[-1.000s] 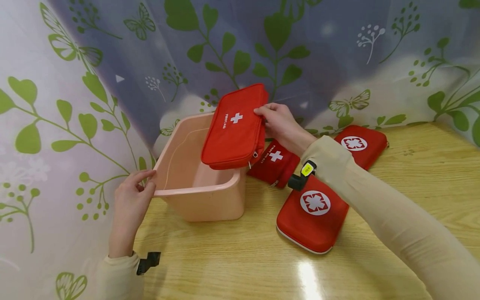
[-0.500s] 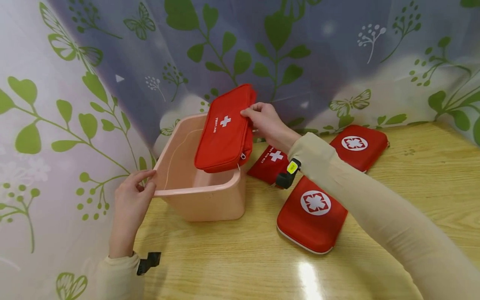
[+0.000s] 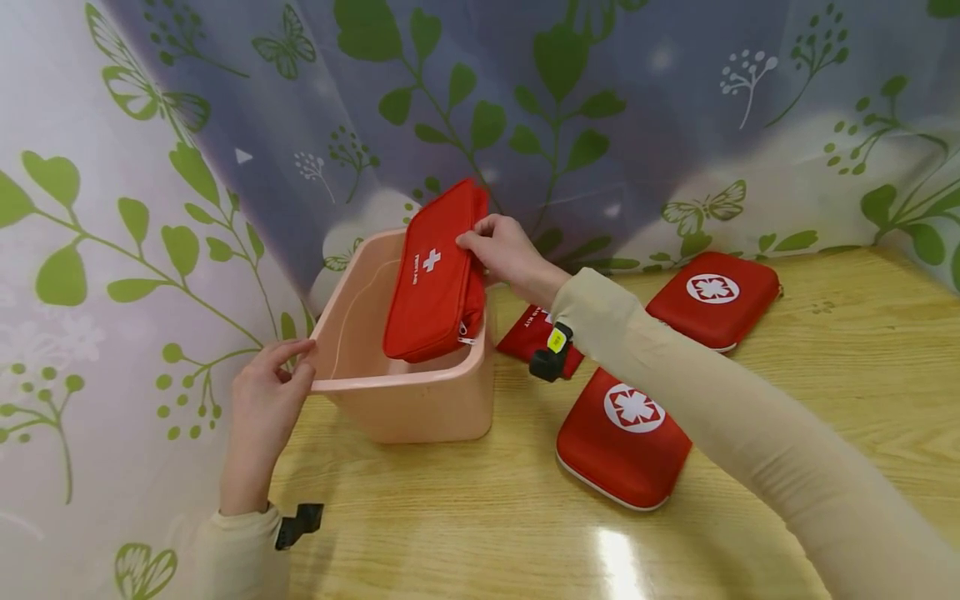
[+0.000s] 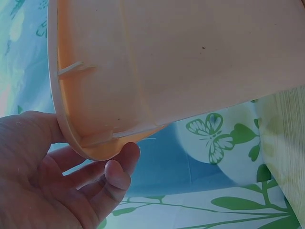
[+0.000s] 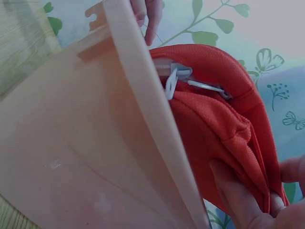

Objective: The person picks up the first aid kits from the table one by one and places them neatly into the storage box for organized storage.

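My right hand (image 3: 513, 257) pinches the right edge of a red first aid bag (image 3: 431, 292) marked with a white cross. Tilted, the bag hangs partly inside the pink plastic bin (image 3: 420, 408), its lower end below the rim. The right wrist view shows my thumb and fingers on either side of the bag's edge, and its zipper pulls (image 5: 174, 81) beside the bin wall. My left hand (image 3: 266, 404) holds the bin's near left corner. In the left wrist view, fingers (image 4: 121, 176) curl under the rim (image 4: 53, 81).
To the right of the bin lies a small red first aid kit pouch (image 3: 517, 337), partly behind my right wrist. Two red hard cases with white round emblems lie on the wooden table (image 3: 450, 525), a near case (image 3: 615, 454) and a far case (image 3: 738, 317). Patterned cloth (image 3: 480, 158) stands behind.
My right hand has moved left and slightly down with the first aid bag, lowering it into the bin's opening. My left hand has stayed on the bin's corner.
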Available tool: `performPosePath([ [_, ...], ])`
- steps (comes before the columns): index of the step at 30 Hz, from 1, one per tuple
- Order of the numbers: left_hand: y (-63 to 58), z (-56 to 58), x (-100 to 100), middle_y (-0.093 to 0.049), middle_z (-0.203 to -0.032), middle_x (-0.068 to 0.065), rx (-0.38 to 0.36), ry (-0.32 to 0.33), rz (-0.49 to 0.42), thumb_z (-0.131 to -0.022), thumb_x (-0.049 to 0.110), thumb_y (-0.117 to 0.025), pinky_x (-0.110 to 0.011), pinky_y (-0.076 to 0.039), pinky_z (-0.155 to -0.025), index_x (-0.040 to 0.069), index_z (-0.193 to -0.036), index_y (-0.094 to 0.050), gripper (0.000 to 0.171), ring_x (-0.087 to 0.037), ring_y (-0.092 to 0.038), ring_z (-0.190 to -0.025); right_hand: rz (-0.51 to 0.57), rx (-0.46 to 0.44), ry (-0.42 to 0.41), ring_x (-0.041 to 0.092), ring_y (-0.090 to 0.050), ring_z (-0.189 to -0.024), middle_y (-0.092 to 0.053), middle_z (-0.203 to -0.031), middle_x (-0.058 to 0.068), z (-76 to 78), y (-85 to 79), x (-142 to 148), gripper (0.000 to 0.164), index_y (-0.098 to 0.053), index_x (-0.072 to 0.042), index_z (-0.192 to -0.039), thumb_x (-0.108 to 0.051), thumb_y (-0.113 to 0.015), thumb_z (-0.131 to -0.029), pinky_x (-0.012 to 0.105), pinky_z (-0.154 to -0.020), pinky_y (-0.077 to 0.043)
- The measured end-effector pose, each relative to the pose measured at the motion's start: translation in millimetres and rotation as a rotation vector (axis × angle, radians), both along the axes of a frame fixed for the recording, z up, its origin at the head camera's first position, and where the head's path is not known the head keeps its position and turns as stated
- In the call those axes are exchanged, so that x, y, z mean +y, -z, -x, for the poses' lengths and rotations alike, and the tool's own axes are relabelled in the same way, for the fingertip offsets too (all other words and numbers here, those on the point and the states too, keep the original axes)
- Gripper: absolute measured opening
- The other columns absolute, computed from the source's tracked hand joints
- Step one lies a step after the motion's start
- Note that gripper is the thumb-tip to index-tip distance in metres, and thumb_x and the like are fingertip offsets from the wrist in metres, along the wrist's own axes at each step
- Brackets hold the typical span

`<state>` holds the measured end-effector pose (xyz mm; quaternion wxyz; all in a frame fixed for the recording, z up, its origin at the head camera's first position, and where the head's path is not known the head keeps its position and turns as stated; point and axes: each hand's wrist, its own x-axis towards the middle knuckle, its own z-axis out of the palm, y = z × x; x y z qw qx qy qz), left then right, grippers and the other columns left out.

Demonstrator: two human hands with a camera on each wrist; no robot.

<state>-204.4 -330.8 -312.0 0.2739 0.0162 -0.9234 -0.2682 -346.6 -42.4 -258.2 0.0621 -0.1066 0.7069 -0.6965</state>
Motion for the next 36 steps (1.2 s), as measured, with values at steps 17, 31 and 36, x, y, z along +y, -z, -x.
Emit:
performPosePath([
  [17,-1.1,0.9,-1.9,-0.067,-0.118,-0.011,0.011,0.007,-0.014,-0.093,0.011,-0.056,-0.02,-0.037,-0.053,0.003,-0.119,-0.071,0.031,-0.018,-0.051,-0.071,-0.233,0.133,-0.045,0.024,-0.064,-0.088,-0.058,-0.115,0.016,-4.5,7.0,-23.8,0.015,-0.053,0.001,-0.089,-0.011,-0.054,-0.098,0.027,-0.066,-0.055],
  [31,1.8,0.6,0.6,-0.067,-0.115,-0.01,-0.003,0.017,-0.021,-0.094,0.009,-0.055,-0.024,-0.039,-0.055,0.004,-0.119,-0.071,0.031,-0.02,-0.052,-0.073,-1.082,0.637,-0.112,0.031,-0.014,-0.148,-0.018,-0.162,0.01,-8.1,9.6,-10.5,0.071,-0.019,-0.012,-0.158,-0.039,-0.05,-0.1,0.052,-0.117,-0.009],
  [36,1.0,-0.5,-0.3,-0.067,-0.115,-0.011,0.009,0.014,-0.016,-0.094,0.009,-0.055,-0.024,-0.039,-0.057,0.003,-0.119,-0.071,0.03,-0.021,-0.052,-0.073,-1.155,0.566,-0.164,0.031,-0.002,-0.149,-0.006,-0.164,0.005,-18.7,9.0,2.3,0.076,-0.01,-0.022,-0.16,-0.057,-0.039,-0.099,0.056,-0.116,-0.005],
])
